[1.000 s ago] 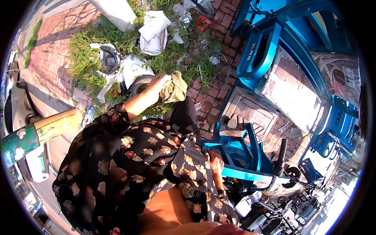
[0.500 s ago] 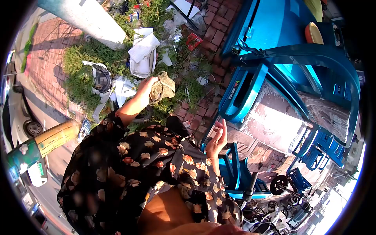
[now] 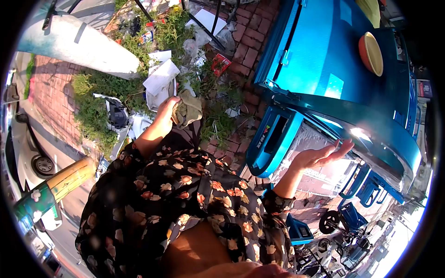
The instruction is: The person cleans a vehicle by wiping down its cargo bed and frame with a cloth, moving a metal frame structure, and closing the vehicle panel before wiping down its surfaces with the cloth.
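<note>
My left hand [image 3: 164, 116] is closed around a crumpled olive-brown cloth [image 3: 188, 110], held out above the weeds and litter. To the right, my right hand [image 3: 320, 156] is held out with its fingers stretched and holds nothing. It appears in front of the plastic-wrapped seat [image 3: 303, 180] and just below the curved frame [image 3: 376, 132] of a blue vehicle [image 3: 315, 51]; whether the fingertips touch the frame I cannot tell. A blue armrest-like part [image 3: 264, 146] lies between my two hands.
An orange bowl with a yellow inside [image 3: 371, 53] rests on the blue vehicle. White boxes [image 3: 161, 78] and a red packet [image 3: 220, 65] lie among weeds [image 3: 99, 88]. A pale pole [image 3: 88, 46] stands at left, near a parked car [image 3: 34, 153]. More blue vehicles [image 3: 350, 215] stand lower right.
My right hand has moved right and a little up, toward the blue frame. The left hand still grips the cloth. The view has shifted, showing more of the blue vehicle's top and the bowl.
</note>
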Demonstrator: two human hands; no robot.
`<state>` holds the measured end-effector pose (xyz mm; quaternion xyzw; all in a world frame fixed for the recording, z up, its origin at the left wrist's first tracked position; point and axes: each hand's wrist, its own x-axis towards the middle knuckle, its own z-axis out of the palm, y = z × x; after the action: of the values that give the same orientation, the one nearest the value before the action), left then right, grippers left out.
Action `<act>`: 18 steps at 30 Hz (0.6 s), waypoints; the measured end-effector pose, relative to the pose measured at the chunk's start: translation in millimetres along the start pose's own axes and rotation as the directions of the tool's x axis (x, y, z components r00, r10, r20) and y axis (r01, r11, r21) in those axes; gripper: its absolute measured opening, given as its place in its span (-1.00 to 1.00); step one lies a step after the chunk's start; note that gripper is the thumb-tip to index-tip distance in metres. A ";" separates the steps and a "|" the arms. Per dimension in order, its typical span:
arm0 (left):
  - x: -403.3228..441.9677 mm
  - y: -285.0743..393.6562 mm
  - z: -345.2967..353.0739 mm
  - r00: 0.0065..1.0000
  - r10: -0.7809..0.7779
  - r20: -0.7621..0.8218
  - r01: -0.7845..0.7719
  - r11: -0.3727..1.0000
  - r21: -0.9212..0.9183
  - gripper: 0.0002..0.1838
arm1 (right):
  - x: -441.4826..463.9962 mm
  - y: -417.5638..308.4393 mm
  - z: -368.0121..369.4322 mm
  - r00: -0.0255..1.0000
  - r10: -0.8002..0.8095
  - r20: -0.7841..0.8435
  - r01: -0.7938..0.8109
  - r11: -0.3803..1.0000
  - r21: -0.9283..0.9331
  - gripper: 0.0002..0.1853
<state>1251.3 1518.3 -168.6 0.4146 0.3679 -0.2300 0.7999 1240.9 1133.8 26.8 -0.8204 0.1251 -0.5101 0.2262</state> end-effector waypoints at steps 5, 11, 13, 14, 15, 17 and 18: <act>50.1 43.6 77.7 0.994 0.039 0.105 -0.055 0.987 0.153 -0.70 | 25.2 5.4 49.5 0.995 -0.031 -0.098 0.024 0.997 -0.072 -0.20; 136.7 92.5 163.0 0.968 -0.069 0.240 -0.014 0.945 0.328 -0.68 | 16.0 15.8 60.2 0.989 0.071 -0.128 -0.106 0.951 -0.289 -0.14; 148.1 116.2 203.4 0.965 -0.140 0.222 0.036 0.908 0.417 -0.63 | -9.9 42.7 34.9 0.993 -0.104 0.064 0.115 0.623 -0.774 -0.15; 142.0 129.2 228.8 0.976 -0.156 0.154 0.070 0.887 0.457 -0.62 | -29.1 64.1 11.1 0.957 -0.169 0.235 0.276 0.295 -0.915 -0.15; 157.5 129.8 239.4 0.967 -0.185 0.177 0.070 0.856 0.512 -0.64 | -30.2 60.8 11.9 0.964 -0.162 0.211 0.251 0.292 -0.923 -0.18; 172.0 132.1 260.6 0.917 -0.218 0.334 0.013 0.854 0.520 -0.57 | -15.0 30.3 37.4 0.996 -0.078 -0.049 0.010 0.618 -0.786 -0.30; 174.2 139.0 276.8 0.919 -0.204 0.339 -0.009 0.846 0.534 -0.47 | -3.2 15.6 56.9 0.966 0.091 -0.243 -0.205 0.840 -0.501 -0.37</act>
<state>1563.6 1353.4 -129.0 0.5446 0.1488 -0.4389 0.6991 1290.7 1135.6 -5.0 -0.7801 0.3454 -0.5214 0.0193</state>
